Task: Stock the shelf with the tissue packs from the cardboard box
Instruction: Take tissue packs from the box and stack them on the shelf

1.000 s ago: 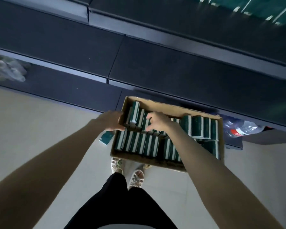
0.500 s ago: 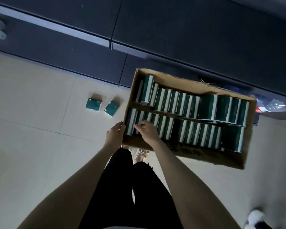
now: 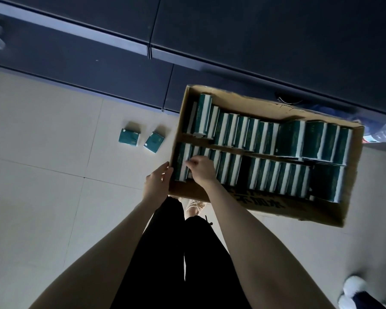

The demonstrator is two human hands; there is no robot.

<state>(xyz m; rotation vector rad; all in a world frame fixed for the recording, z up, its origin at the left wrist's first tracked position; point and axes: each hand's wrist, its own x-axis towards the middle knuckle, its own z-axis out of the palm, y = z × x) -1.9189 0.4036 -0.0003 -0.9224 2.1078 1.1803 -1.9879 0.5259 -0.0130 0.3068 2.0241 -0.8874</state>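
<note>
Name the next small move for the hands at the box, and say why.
Probably pinch the end tissue packs and lift them straight up. The fingers of the right hand curl over them at the left end of the near row, grip unclear, none raised yet. The left hand rests against the left wall of the cardboard box, which should steady it.
</note>
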